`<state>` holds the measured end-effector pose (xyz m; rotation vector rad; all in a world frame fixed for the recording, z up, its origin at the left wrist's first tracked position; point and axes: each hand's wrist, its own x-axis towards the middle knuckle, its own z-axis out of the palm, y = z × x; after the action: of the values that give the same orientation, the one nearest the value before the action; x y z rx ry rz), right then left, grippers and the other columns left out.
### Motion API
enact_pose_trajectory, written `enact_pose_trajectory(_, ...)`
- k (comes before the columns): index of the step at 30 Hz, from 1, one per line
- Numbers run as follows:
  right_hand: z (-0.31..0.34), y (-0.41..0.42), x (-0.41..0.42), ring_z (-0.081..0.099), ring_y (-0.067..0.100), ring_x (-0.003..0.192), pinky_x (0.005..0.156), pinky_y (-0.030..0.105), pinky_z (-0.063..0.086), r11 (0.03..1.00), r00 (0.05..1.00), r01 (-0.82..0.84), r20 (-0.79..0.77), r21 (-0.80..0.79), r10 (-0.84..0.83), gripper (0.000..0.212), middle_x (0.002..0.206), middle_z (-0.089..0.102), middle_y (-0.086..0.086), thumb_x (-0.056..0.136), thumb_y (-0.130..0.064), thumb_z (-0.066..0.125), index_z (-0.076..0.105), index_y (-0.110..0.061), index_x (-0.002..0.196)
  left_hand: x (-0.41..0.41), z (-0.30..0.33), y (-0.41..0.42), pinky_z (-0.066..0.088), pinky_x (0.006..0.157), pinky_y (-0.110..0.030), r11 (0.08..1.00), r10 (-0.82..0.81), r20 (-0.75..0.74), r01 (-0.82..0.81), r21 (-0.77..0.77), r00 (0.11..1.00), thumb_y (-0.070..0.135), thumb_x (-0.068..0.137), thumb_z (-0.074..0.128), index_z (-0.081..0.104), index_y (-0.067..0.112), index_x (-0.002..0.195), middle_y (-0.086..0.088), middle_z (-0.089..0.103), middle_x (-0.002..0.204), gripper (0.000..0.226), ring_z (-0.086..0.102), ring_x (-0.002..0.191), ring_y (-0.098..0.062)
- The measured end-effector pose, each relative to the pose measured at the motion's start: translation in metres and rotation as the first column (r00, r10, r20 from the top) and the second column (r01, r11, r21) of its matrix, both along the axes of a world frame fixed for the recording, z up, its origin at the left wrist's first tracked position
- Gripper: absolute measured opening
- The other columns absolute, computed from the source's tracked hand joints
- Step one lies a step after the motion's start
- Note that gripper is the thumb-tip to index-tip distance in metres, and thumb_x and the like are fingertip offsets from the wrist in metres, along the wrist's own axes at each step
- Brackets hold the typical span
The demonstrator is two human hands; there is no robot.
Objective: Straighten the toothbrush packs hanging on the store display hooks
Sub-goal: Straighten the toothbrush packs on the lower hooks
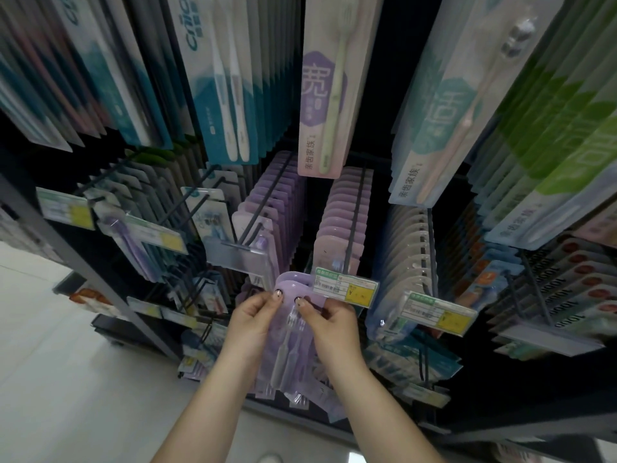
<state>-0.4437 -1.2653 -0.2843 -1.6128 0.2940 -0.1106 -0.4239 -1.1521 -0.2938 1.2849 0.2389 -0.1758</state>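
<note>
Retail shop, oral-care aisle. Dark display rack [83, 262] fitted with rows of metal hooks [354, 208], each carrying many identical carded toothbrush packs [340, 225] in purple, pink, teal and green. Printed white-and-yellow price tags [345, 286] clipped at the hook ends. Pale tiled floor [50, 362] beside the rack.

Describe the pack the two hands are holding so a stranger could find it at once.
Start at the dark display rack and find the yellow-cornered price tag at centre. Just below-left, the left hand and right hand pinch a lilac toothbrush pack. Unlike neighbouring lilac packs, it sits at the front, gripped by both thumbs.
</note>
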Motion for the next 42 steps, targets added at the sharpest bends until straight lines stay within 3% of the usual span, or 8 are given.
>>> enact_pose_trajectory(7, -0.011, -0.006, 0.000, 0.055, 0.008, 0.099, 0.071, -0.007, 0.036, 0.992, 0.999, 0.031, -0.019, -0.118, -0.033, 0.030, 0.112, 0.060, -0.003, 0.088, -0.012, 0.060, 0.061, -0.008, 0.118, 0.010, 0.000, 0.012, 0.053, 0.064, -0.026, 0.999, 0.031, -0.090, -0.027, 0.041, 0.995, 0.006, 0.091, 0.054, 0.069, 0.013, 0.070, -0.001, 0.071, 0.066, 0.027, 0.066, 0.065, -0.015)
enact_pose_trajectory(13, -0.021, -0.022, -0.006, 0.053, -0.012, 0.088, 0.068, -0.005, 0.038, 0.997, 0.995, 0.056, -0.076, -0.053, -0.060, 0.020, 0.099, 0.062, -0.013, 0.087, -0.007, 0.060, 0.066, -0.017, 0.104, 0.054, 0.017, 0.044, 0.045, 0.080, -0.029, 0.935, 0.172, 0.010, -0.167, 0.313, 0.985, 0.022, 0.090, 0.056, 0.058, 0.018, 0.112, -0.006, 0.062, 0.108, 0.022, 0.059, 0.099, -0.021)
enact_pose_trajectory(17, -0.026, -0.039, -0.009, 0.059, -0.010, 0.075, 0.067, 0.006, 0.044, 0.991, 0.981, 0.130, -0.138, -0.042, -0.134, 0.017, 0.078, 0.065, -0.022, 0.087, -0.009, 0.062, 0.065, -0.025, 0.082, 0.090, 0.029, 0.046, 0.045, 0.091, -0.026, 0.976, 0.144, 0.086, -0.156, 0.151, 0.986, 0.025, 0.084, 0.051, 0.049, 0.019, 0.126, -0.003, 0.059, 0.115, 0.042, 0.057, 0.097, -0.011)
enact_pose_trajectory(23, -0.030, -0.054, -0.013, 0.062, -0.009, 0.065, 0.062, 0.008, 0.046, 0.976, 0.965, 0.211, -0.151, -0.048, -0.216, 0.025, 0.062, 0.068, -0.022, 0.085, -0.004, 0.063, 0.066, -0.026, 0.075, 0.104, 0.032, 0.038, 0.047, 0.057, -0.013, 0.974, 0.220, -0.004, -0.219, -0.064, 0.976, 0.001, 0.096, 0.031, 0.063, 0.016, 0.068, 0.014, 0.064, 0.054, 0.045, 0.059, 0.060, -0.001)
enact_pose_trajectory(28, -0.029, -0.058, -0.016, 0.062, -0.004, 0.065, 0.065, 0.019, 0.045, 0.967, 0.955, 0.251, -0.158, -0.027, -0.253, 0.027, 0.061, 0.068, -0.018, 0.083, -0.001, 0.064, 0.066, -0.024, 0.070, 0.102, 0.027, 0.033, 0.040, 0.075, -0.029, 0.982, 0.175, -0.083, -0.180, -0.052, 0.981, 0.009, 0.099, 0.032, 0.052, 0.011, 0.099, -0.001, 0.056, 0.081, 0.021, 0.052, 0.072, -0.013)
enact_pose_trajectory(37, -0.036, -0.063, -0.019, 0.060, 0.020, 0.073, 0.071, 0.032, 0.048, 0.958, 0.940, 0.285, -0.187, -0.021, -0.284, 0.014, 0.074, 0.066, 0.007, 0.084, -0.007, 0.065, 0.066, -0.016, 0.073, 0.100, 0.023, 0.040, 0.049, 0.047, -0.014, 0.994, 0.051, -0.024, -0.053, -0.094, 0.998, 0.005, 0.099, 0.029, 0.068, 0.016, 0.054, 0.008, 0.063, 0.055, 0.060, 0.058, 0.043, 0.003)
enact_pose_trajectory(40, -0.039, -0.064, -0.020, 0.061, 0.021, 0.074, 0.071, 0.033, 0.049, 0.958, 0.937, 0.286, -0.202, -0.027, -0.285, 0.006, 0.079, 0.068, 0.016, 0.084, -0.010, 0.065, 0.067, -0.009, 0.078, 0.093, 0.020, 0.051, 0.049, 0.056, -0.018, 0.995, -0.100, 0.074, 0.101, -0.020, 0.992, 0.030, 0.056, 0.076, 0.071, 0.026, 0.050, 0.013, 0.065, 0.056, 0.009, 0.061, 0.052, -0.001)
enact_pose_trajectory(42, -0.040, -0.064, -0.021, 0.061, 0.021, 0.073, 0.071, 0.033, 0.049, 0.960, 0.938, 0.280, -0.203, -0.027, -0.280, 0.005, 0.081, 0.068, 0.019, 0.084, -0.010, 0.066, 0.067, -0.007, 0.080, 0.090, 0.005, 0.062, 0.050, 0.061, -0.021, 0.990, -0.110, 0.090, 0.116, -0.074, 0.990, 0.022, 0.056, 0.071, 0.072, 0.019, 0.066, 0.005, 0.067, 0.070, 0.010, 0.063, 0.066, -0.008)
